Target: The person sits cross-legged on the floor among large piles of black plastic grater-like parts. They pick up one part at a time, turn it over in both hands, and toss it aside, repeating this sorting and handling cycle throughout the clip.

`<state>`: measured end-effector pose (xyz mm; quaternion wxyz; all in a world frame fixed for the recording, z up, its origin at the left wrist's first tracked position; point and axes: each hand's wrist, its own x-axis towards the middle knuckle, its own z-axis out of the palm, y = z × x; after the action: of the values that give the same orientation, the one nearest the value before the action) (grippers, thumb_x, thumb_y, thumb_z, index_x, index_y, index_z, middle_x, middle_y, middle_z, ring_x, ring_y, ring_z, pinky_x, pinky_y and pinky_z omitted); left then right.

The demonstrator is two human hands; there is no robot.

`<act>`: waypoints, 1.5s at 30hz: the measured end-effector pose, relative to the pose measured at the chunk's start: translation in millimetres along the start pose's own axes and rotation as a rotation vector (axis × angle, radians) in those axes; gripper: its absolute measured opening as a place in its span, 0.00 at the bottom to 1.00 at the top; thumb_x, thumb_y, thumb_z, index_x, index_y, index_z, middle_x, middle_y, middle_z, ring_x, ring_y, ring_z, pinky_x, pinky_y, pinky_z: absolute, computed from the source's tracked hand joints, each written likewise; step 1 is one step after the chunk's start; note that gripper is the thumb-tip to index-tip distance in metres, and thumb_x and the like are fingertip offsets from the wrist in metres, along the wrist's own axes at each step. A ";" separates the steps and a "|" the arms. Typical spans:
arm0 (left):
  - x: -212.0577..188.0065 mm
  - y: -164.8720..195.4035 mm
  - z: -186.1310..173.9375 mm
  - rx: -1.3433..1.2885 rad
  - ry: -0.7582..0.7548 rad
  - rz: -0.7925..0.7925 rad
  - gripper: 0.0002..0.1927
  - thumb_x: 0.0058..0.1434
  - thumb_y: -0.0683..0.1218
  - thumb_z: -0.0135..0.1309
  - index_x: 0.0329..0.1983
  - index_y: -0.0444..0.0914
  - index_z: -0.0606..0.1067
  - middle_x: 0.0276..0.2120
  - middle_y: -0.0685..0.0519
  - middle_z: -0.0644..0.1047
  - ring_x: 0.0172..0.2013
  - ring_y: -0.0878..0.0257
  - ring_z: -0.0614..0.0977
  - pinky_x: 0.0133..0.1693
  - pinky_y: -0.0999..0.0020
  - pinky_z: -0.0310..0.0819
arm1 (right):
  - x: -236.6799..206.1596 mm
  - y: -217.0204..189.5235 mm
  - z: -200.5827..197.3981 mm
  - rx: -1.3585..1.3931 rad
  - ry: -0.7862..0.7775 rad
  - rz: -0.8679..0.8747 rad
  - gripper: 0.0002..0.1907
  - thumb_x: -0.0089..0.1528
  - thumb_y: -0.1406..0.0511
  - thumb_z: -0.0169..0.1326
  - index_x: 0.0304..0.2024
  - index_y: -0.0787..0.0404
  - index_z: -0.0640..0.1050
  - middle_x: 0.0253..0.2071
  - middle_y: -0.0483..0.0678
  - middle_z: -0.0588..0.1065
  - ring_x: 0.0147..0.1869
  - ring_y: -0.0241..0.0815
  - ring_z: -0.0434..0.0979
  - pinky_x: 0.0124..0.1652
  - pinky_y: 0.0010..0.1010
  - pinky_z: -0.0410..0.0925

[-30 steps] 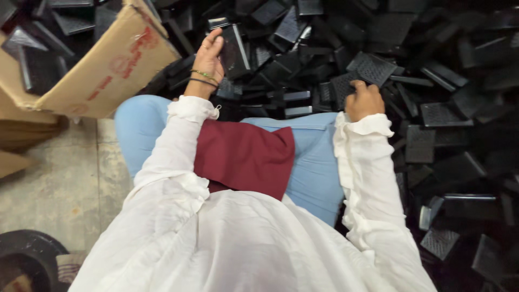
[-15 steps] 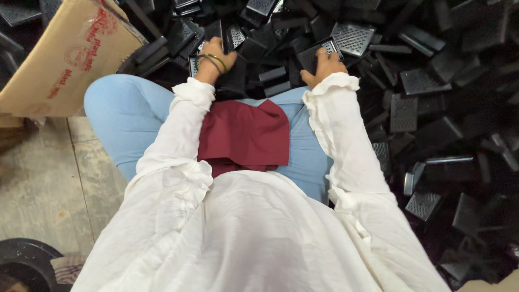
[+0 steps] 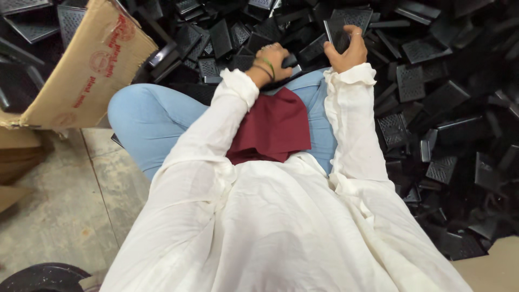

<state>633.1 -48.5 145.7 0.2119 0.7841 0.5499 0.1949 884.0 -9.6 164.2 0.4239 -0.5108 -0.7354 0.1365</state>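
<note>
I sit on the floor in a white long-sleeved top and light blue trousers, with a dark red cloth (image 3: pixel 273 127) on my lap. My left hand (image 3: pixel 273 58), with bangles at the wrist, is closed over a small black plastic part (image 3: pixel 291 59) just past my knees. My right hand (image 3: pixel 346 50) grips a flat black plastic part (image 3: pixel 336 38) held on edge. Both hands are close together at the near edge of a big heap of black perforated plastic parts (image 3: pixel 432 81).
An open cardboard box (image 3: pixel 89 70) with several black parts inside lies tipped at the left. Flattened cardboard (image 3: pixel 16 157) sits on the concrete floor (image 3: pixel 59 216). A round black object (image 3: pixel 46 277) shows at the bottom left. The heap fills the top and right.
My hands have come together from wide apart on the heap to just past my knees. Each still holds a black part. The view has shifted right.
</note>
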 end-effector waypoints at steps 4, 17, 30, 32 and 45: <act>-43.3 -36.0 30.0 -0.063 0.140 0.028 0.18 0.61 0.54 0.66 0.43 0.36 0.81 0.48 0.42 0.79 0.52 0.44 0.79 0.56 0.54 0.73 | -25.3 -10.2 33.4 0.085 -0.019 0.108 0.27 0.61 0.63 0.69 0.59 0.61 0.72 0.50 0.57 0.79 0.53 0.52 0.82 0.53 0.37 0.73; -99.0 -127.0 -1.2 -1.101 1.058 -0.465 0.15 0.63 0.45 0.65 0.45 0.30 0.76 0.36 0.51 0.80 0.35 0.68 0.79 0.38 0.74 0.77 | -51.4 -94.3 122.7 0.760 -0.177 0.041 0.23 0.63 0.71 0.65 0.58 0.63 0.71 0.53 0.48 0.73 0.56 0.38 0.74 0.57 0.30 0.70; -128.8 -155.3 0.4 -1.396 0.970 -0.319 0.13 0.71 0.50 0.57 0.46 0.35 0.77 0.38 0.56 0.79 0.35 0.70 0.77 0.36 0.72 0.74 | -66.6 -106.2 137.1 -0.520 -0.119 -0.234 0.28 0.43 0.65 0.67 0.48 0.54 0.80 0.59 0.61 0.68 0.60 0.62 0.69 0.53 0.52 0.62; -127.8 -158.0 1.3 -1.461 0.928 -0.353 0.16 0.70 0.53 0.56 0.47 0.35 0.78 0.38 0.56 0.80 0.35 0.70 0.78 0.37 0.72 0.74 | -64.1 -91.1 133.2 -0.274 -0.078 -0.164 0.26 0.50 0.64 0.69 0.50 0.55 0.78 0.57 0.57 0.71 0.58 0.58 0.72 0.53 0.51 0.64; -137.5 -126.7 5.6 -2.169 0.341 -0.330 0.27 0.73 0.66 0.44 0.57 0.41 0.74 0.43 0.50 0.79 0.42 0.59 0.82 0.47 0.63 0.80 | -106.2 -169.3 159.0 0.389 -0.440 -0.362 0.27 0.57 0.66 0.68 0.57 0.58 0.75 0.62 0.60 0.69 0.66 0.61 0.72 0.62 0.43 0.68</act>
<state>493.4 -140.4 61.8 0.7305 0.0633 0.2074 0.6475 667.7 -139.4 124.1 0.3618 -0.2400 -0.8481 0.3036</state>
